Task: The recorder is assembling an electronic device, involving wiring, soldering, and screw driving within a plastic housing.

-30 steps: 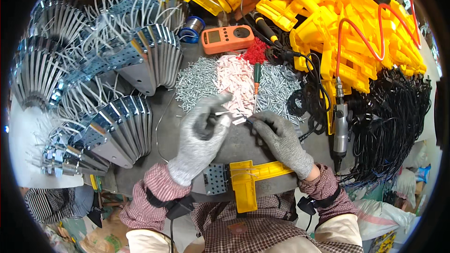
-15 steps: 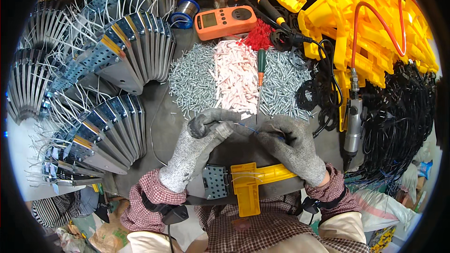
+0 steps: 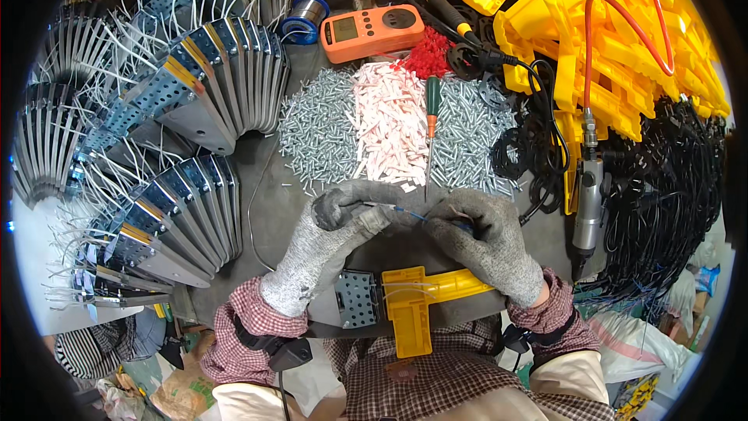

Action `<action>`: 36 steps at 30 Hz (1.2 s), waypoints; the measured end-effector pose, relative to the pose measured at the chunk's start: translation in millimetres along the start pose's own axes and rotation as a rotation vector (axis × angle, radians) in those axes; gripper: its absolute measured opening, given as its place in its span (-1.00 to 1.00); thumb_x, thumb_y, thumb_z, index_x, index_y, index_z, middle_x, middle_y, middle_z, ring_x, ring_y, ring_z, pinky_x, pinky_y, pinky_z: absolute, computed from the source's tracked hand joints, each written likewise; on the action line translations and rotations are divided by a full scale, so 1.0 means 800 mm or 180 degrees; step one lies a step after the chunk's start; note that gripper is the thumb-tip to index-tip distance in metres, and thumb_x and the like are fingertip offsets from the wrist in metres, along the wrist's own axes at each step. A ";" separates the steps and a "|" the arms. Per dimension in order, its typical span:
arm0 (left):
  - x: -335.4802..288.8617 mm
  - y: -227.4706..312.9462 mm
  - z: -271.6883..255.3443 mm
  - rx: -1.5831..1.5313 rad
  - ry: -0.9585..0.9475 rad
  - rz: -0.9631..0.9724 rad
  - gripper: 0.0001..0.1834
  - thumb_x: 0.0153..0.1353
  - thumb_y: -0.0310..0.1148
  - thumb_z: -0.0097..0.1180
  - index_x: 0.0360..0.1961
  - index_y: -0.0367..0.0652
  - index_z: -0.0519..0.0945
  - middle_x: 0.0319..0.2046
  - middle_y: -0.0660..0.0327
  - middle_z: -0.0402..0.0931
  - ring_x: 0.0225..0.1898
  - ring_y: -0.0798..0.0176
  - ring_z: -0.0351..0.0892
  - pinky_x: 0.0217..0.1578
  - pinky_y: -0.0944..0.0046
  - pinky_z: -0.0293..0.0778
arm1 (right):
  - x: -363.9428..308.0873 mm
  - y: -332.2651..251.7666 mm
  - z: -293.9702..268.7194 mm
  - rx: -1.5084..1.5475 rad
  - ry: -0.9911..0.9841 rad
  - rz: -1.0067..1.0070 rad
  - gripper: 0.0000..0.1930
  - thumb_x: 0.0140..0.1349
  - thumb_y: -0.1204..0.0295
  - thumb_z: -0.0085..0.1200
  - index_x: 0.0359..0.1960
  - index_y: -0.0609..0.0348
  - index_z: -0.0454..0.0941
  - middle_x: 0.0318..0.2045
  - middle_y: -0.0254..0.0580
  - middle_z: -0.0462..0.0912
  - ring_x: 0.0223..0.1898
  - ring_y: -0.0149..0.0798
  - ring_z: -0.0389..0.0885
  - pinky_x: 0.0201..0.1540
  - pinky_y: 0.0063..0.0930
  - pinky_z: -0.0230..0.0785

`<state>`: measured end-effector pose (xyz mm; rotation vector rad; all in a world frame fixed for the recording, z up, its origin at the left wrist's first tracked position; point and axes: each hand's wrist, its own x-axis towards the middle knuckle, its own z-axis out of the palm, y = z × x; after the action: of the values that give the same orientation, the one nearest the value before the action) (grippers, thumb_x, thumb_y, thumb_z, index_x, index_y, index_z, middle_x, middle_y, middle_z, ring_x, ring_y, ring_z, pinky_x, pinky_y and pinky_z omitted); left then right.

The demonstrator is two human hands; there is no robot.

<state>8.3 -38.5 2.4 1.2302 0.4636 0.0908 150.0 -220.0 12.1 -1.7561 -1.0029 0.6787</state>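
Grey work gloves cover both hands, which face each other over the middle of the dark table. Between them runs a thin blue wire (image 3: 408,213). My left hand (image 3: 347,214) pinches its left end, where a pale tip shows at the fingers. Fingers closed, my right hand (image 3: 477,235) grips the other end; the glove hides part of it. Just below lies a yellow plastic part (image 3: 407,308) with a yellow arm reaching under my right wrist. A perforated metal plate (image 3: 358,300) sits against its left side, beside my left wrist.
A green-handled screwdriver (image 3: 432,105) lies between screws (image 3: 471,136) and pale pink sleeves (image 3: 389,121). Behind stand an orange meter (image 3: 372,33) and a solder spool (image 3: 305,19). Metal blades (image 3: 187,222) fan out left. A power driver (image 3: 588,206), yellow parts (image 3: 545,23) and black cables (image 3: 662,195) crowd the right.
The whole view has shifted very slightly. Both hands keep their grip on the wire, and its visible stretch has barely changed its angle.
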 end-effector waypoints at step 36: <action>0.042 0.007 0.018 0.2879 0.0679 0.1603 -0.87 0.27 -0.54 0.21 -0.21 -0.18 0.51 -0.30 0.22 0.54 -0.28 0.30 0.57 -0.21 0.25 0.53 | -0.005 0.019 -0.001 0.0694 0.0474 0.0058 -0.82 0.43 0.44 0.03 -0.01 0.21 0.52 -0.52 -0.18 0.63 -0.52 -0.38 0.59 -0.42 -0.45 0.43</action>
<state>45.2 -38.4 1.6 2.2274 0.3721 0.4838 153.5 -226.6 -1.8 -1.6009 -0.7823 0.6339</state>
